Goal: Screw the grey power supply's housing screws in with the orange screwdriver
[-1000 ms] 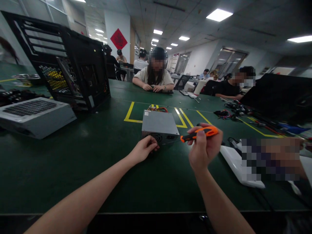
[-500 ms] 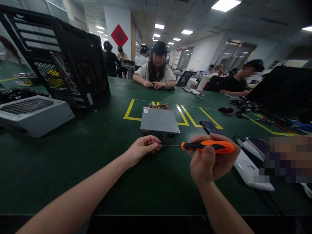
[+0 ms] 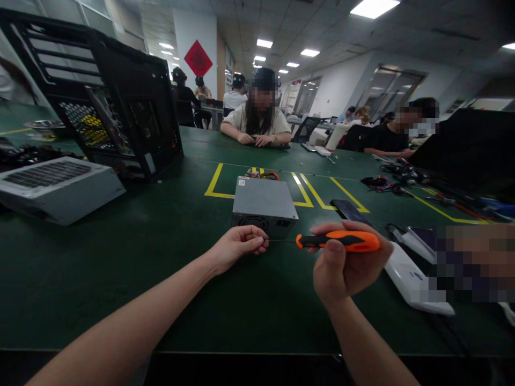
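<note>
My right hand (image 3: 341, 262) is wrapped round the orange-and-black handle of a screwdriver (image 3: 340, 241). Its thin shaft points left and meets the fingertips of my left hand (image 3: 241, 245). That hand is closed in a pinch at the screwdriver's tip; whatever tiny piece is between the fingers is too small to make out. Just behind both hands lies a grey power supply unit (image 3: 265, 199), its fan grille and socket side facing me. Coloured cables (image 3: 263, 175) come out at its far side.
On the green table (image 3: 193, 321), a black computer case (image 3: 137, 107) and another power supply (image 3: 60, 187) stand at left. Right of my hand lie a phone (image 3: 349, 211) and a white device (image 3: 418, 284). Tangled cables (image 3: 386, 183) lie farther back. A person (image 3: 257, 115) sits opposite.
The screwdriver's handle and my right hand have shifted slightly left, and the handle seems turned a little. My left hand keeps its pinch at the tip.
</note>
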